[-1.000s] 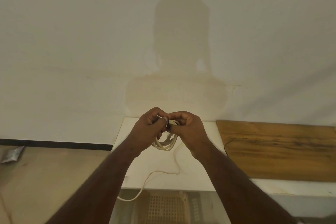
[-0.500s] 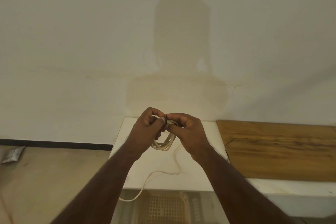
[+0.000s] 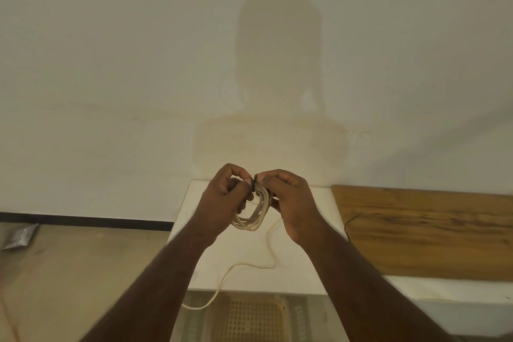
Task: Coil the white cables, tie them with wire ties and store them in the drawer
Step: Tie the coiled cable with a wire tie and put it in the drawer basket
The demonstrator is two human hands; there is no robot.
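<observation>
Above the white worktop (image 3: 249,266), held clear of its surface, the coiled white cable (image 3: 254,216) hangs as a narrow oval loop between the two hands, its long axis running down and slightly left from the point where the thumbs meet. Left of the coil, the left hand (image 3: 222,203) has its fingers (image 3: 236,172) curled over the top of the bundle, thumb pressed to the strands. At the coil's top edge a small dark thing, probably the wire tie (image 3: 254,185), sits pinched between both thumbs; too little of it shows to say how far it is wrapped. Right of the coil, the right hand (image 3: 291,203) also has its fingers curled, gripping the same spot, so neither hand is nearer. From the coil's right side an uncoiled tail (image 3: 244,264) trails down across the worktop and off its front edge, above a latticed plastic basket (image 3: 255,316). Farther right lies a wooden board (image 3: 430,233).
</observation>
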